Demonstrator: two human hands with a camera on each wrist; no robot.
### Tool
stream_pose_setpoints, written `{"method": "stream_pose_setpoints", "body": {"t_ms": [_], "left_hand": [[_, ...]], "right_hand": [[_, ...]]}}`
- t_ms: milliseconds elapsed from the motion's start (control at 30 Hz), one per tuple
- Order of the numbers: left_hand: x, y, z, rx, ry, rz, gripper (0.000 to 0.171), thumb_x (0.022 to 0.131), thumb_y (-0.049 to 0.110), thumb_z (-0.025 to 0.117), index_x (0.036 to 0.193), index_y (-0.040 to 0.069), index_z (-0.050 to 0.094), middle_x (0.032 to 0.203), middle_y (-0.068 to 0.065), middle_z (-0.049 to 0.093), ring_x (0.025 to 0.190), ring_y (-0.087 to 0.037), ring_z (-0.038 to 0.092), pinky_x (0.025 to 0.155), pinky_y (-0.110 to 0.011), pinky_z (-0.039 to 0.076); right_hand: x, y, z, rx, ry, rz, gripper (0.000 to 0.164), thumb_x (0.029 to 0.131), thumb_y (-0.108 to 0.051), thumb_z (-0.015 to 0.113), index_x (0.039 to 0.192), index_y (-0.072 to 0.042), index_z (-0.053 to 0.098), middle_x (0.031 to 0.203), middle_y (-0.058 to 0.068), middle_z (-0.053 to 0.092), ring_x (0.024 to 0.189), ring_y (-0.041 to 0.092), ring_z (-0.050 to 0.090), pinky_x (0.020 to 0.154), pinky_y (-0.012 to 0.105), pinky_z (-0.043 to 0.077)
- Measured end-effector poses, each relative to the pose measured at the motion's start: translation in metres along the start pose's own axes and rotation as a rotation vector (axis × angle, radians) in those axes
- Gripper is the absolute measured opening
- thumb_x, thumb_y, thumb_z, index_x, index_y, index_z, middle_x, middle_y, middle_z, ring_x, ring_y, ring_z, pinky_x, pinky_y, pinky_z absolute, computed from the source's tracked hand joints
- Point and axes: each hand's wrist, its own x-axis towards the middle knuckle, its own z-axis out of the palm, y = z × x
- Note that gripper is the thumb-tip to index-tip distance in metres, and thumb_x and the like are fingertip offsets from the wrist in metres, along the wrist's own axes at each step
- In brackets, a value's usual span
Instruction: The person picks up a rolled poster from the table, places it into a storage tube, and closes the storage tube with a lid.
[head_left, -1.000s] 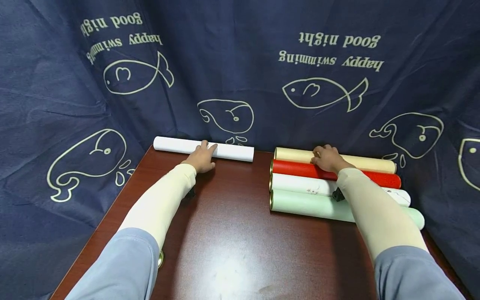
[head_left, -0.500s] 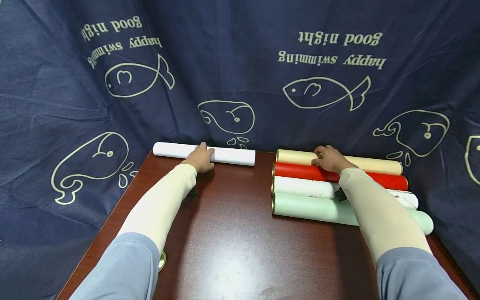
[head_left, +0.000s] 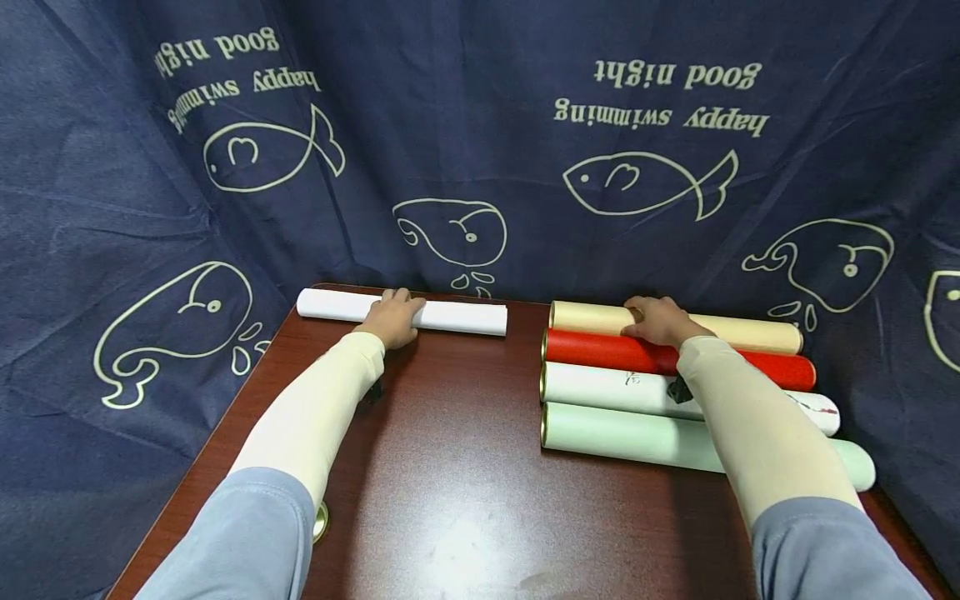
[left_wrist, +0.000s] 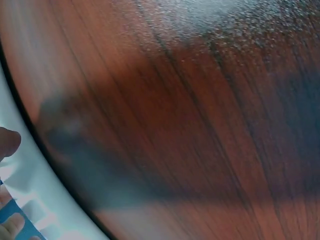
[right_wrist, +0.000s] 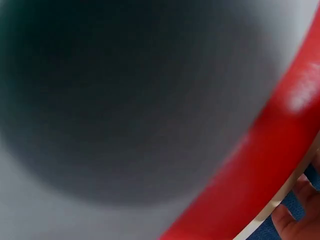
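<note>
At the back left lies a roll of white paper (head_left: pixel 465 317). My left hand (head_left: pixel 392 318) grips it near its middle, with the thumb (left_wrist: pixel 9 142) on the near side and fingertips past its far side in the left wrist view. On the right, a cream tube (head_left: pixel 738 332) lies farthest back. My right hand (head_left: pixel 660 321) holds it from above, its fingers reaching over the far side in the right wrist view. In front lie a red tube (head_left: pixel 585 348), a white printed tube (head_left: pixel 592 387) and a pale green tube (head_left: pixel 622 433), roughly parallel; right forearm hides parts of them.
A dark blue curtain (head_left: pixel 525 100) with fish and whale drawings hangs behind and beside the brown table (head_left: pixel 465 417). Near the left sleeve a round gold-coloured piece (head_left: pixel 321 522) is partly hidden. The coloured tubes have gold-rimmed left ends.
The white paper roll has come slightly toward me with my left hand. The white printed and green tubes have rolled nearer, widening the gaps between tubes. My right hand has hardly moved.
</note>
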Motion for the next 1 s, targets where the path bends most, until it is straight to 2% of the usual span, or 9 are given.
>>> {"method": "stream_pose_setpoints", "body": {"t_ms": [167, 400, 600, 700, 867, 1000], "left_hand": [[-0.001, -0.003, 0.001, 0.001, 0.009, 0.003, 0.057, 0.089, 0.013, 0.072, 0.141, 0.010, 0.050, 0.129, -0.020, 0.045, 0.118, -0.040, 0.045, 0.095, -0.056, 0.044], [-0.003, -0.005, -0.001, 0.035, 0.022, 0.034, 0.044, 0.090, 0.005, 0.066, 0.132, 0.010, 0.053, 0.135, -0.015, 0.054, 0.120, -0.038, 0.046, 0.096, -0.057, 0.043], [-0.006, -0.009, 0.004, 0.005, 0.072, 0.043, 0.040, 0.088, 0.000, 0.066, 0.126, 0.008, 0.054, 0.124, -0.017, 0.057, 0.114, -0.038, 0.052, 0.094, -0.055, 0.044], [-0.008, -0.010, 0.004, 0.018, 0.095, 0.066, 0.042, 0.089, 0.005, 0.069, 0.127, 0.007, 0.053, 0.121, -0.018, 0.056, 0.110, -0.039, 0.054, 0.092, -0.054, 0.045], [-0.015, -0.009, -0.008, 0.034, 0.116, 0.106, 0.052, 0.090, 0.014, 0.073, 0.137, 0.009, 0.051, 0.122, -0.020, 0.053, 0.109, -0.040, 0.056, 0.090, -0.055, 0.047], [-0.027, -0.009, -0.023, 0.006, 0.143, 0.133, 0.057, 0.089, 0.015, 0.075, 0.141, 0.010, 0.052, 0.120, -0.019, 0.053, 0.107, -0.038, 0.056, 0.086, -0.054, 0.048]], "right_hand": [[0.004, -0.002, -0.001, 0.013, -0.031, -0.036, 0.065, 0.094, -0.025, 0.069, 0.142, 0.008, 0.042, 0.137, 0.034, 0.047, 0.128, 0.052, 0.038, 0.106, 0.063, 0.031], [0.009, -0.001, 0.001, -0.012, -0.106, -0.055, 0.075, 0.097, -0.025, 0.064, 0.150, 0.012, 0.026, 0.148, 0.037, 0.032, 0.136, 0.054, 0.028, 0.111, 0.063, 0.023], [0.012, -0.003, 0.001, -0.039, -0.108, -0.039, 0.075, 0.095, -0.028, 0.066, 0.149, 0.009, 0.030, 0.145, 0.037, 0.037, 0.133, 0.055, 0.033, 0.108, 0.067, 0.025], [0.013, -0.003, 0.000, -0.042, -0.107, -0.039, 0.075, 0.093, -0.027, 0.068, 0.147, 0.010, 0.033, 0.143, 0.038, 0.038, 0.130, 0.055, 0.035, 0.107, 0.067, 0.028], [0.016, -0.003, -0.003, -0.052, -0.101, -0.035, 0.074, 0.091, -0.023, 0.070, 0.146, 0.012, 0.033, 0.140, 0.041, 0.037, 0.129, 0.055, 0.035, 0.107, 0.066, 0.029], [0.020, -0.007, -0.005, -0.042, -0.114, -0.042, 0.076, 0.090, -0.019, 0.070, 0.146, 0.013, 0.031, 0.141, 0.042, 0.034, 0.131, 0.055, 0.032, 0.109, 0.063, 0.027]]}}
